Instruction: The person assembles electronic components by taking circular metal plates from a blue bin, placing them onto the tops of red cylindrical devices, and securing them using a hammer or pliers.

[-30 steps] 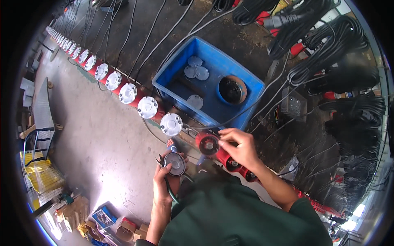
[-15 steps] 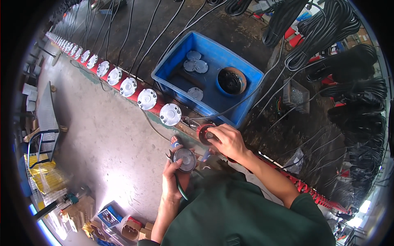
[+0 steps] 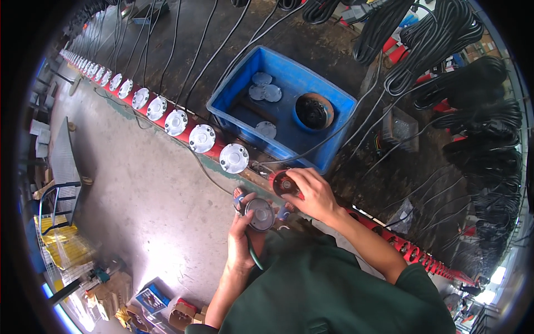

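Note:
My left hand [image 3: 239, 240] is closed around a round grey metal cover [image 3: 260, 215], its thumb lying on the cover's face. Green-handled pliers [image 3: 254, 253] are in the same hand, their jaws mostly hidden by the fingers. My right hand [image 3: 314, 193] grips the rim of a red round housing [image 3: 282, 183] at the bench edge, with thumb and fingers bent over it. Just left of that housing, a grey cable end [image 3: 260, 166] lies by the bench edge. A row of red housings with silver covers [image 3: 233, 158] runs away to the far left.
A blue bin [image 3: 222, 114] on the dark bench holds several metal discs [image 3: 271, 93] and a round bowl [image 3: 314, 111] of small dark parts. A clear box [image 3: 401, 131] and coiled black cables [image 3: 439, 33] are to the right. More red housings [image 3: 411, 253] line the near right edge.
My left hand has moved slightly right with the cover and pliers, and the cover has shifted closer to the red housing. My right hand stays at the housing, its fingers slightly shifted.

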A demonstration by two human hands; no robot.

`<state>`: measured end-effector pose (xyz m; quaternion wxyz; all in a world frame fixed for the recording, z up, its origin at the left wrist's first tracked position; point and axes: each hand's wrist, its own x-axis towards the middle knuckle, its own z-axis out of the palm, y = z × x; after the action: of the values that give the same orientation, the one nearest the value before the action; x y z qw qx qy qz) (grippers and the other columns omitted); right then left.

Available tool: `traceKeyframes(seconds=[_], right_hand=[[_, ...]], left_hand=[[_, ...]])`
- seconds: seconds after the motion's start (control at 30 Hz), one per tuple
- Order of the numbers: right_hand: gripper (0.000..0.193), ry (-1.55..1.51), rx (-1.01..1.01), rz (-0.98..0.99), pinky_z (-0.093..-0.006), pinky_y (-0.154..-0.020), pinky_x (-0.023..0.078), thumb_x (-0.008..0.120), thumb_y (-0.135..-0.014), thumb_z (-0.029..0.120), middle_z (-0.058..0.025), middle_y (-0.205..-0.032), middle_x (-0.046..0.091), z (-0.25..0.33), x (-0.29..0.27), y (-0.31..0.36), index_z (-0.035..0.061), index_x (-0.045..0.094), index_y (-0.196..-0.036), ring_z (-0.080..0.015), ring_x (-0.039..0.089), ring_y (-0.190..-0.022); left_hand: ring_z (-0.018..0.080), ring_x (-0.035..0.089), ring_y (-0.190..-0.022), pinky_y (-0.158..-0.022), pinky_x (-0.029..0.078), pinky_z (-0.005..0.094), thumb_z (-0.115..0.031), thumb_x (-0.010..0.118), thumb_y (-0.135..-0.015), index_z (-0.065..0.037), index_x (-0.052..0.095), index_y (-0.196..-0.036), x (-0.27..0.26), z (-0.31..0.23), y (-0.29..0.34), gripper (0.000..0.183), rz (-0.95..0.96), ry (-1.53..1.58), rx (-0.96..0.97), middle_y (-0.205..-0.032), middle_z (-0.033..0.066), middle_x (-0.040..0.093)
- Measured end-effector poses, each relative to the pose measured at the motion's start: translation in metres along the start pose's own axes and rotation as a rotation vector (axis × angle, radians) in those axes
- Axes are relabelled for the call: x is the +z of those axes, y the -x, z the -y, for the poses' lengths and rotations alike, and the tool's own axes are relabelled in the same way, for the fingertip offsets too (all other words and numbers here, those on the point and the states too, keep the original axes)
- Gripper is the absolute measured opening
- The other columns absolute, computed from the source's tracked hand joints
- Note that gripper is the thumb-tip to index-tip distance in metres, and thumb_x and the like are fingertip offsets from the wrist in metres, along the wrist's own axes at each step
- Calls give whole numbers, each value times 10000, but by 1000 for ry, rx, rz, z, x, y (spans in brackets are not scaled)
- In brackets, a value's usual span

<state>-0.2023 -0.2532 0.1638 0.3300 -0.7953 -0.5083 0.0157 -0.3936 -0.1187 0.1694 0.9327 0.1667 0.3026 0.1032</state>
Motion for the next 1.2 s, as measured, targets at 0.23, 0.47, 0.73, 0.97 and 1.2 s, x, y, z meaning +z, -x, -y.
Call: traceKeyframes(seconds=[0.23,0.47,0.73,0.97,1.2], right_hand=[[570,-75,4,136,-412,-839,577,926,-732,227,-89,-1104,659,69,-22,25,86,696,-1234,-295,676,-1017],[530,-49,79,90,-385,-849,581,899,-706,143,-63,-1109,687,74,-24,26,84,728,-1205,-277,683,-977],[238,-72,12,-150,-365,-713,582,875,-739,61,-52,-924,718,67,-39,22,70,744,-938,-237,698,-812],[248,-69,183,-288,-378,-692,573,853,-741,14,-101,-920,705,52,-63,24,26,689,-927,-284,686,-809],[259,-103,215,-336,-372,-676,561,847,-735,5,-103,-911,685,51,-69,38,20,671,-924,-275,668,-791]], left_hand=[[279,584,-1301,-1148,456,463,-269,493,-1115,-99,439,-1549,5,7,-4,469,33,2,-6,-1369,141,600],[238,579,-1296,-1160,428,415,-281,439,-1132,-71,450,-1515,12,1,-11,437,42,76,-128,-1361,104,603],[273,665,-1128,-1035,513,425,-316,409,-1138,-6,534,-1444,21,-33,-22,453,7,-209,-353,-1243,153,683],[378,598,-948,-836,497,476,-10,644,-939,16,614,-1297,42,-91,-110,360,83,-1779,961,-1084,218,610],[422,525,-1078,-963,455,525,-69,763,-855,28,635,-1307,22,-74,-174,479,49,-2138,1057,-1145,213,579]])
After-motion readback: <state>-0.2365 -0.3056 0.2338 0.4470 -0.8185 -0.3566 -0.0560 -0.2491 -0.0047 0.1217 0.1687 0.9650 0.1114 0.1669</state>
